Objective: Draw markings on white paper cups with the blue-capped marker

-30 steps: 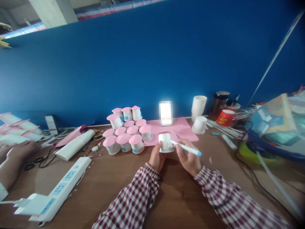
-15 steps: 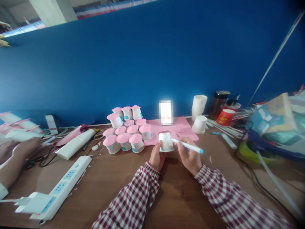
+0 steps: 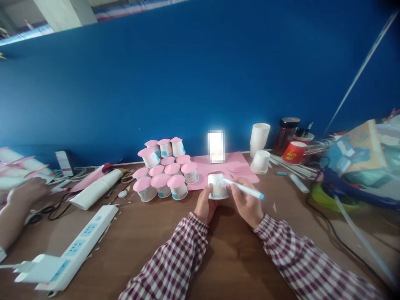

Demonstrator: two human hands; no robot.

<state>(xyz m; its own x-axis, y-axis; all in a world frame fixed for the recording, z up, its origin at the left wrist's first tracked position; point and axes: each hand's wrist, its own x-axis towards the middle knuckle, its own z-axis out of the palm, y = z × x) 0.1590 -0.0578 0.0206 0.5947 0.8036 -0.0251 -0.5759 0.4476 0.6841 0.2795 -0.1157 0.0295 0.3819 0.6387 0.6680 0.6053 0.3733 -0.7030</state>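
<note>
My left hand (image 3: 204, 203) grips a white paper cup (image 3: 218, 187) that is upside down, its wide rim toward me. Blue zigzag lines run round the lower part of the cup. In my right hand (image 3: 246, 204) is a white marker (image 3: 245, 188) with a blue end, its tip at the upper right side of the cup. Behind the cup lies a sheet of pink paper (image 3: 203, 164). Left of it stand several upturned cups with pink paper tops (image 3: 161, 180), some with blue marks.
At the right are stacked white cups (image 3: 259, 139), a red cup (image 3: 294, 152), a dark-lidded jar (image 3: 287, 135) and a blue marker cap (image 3: 281, 173). A power strip (image 3: 78, 246) and a cup stack (image 3: 96, 189) lie left. Another person's hand (image 3: 26, 193) is at far left.
The marker tip has shifted slightly up and left on the cup. My left hand keeps its hold. The other person's hand has moved a little, and the whole view has shifted slightly.
</note>
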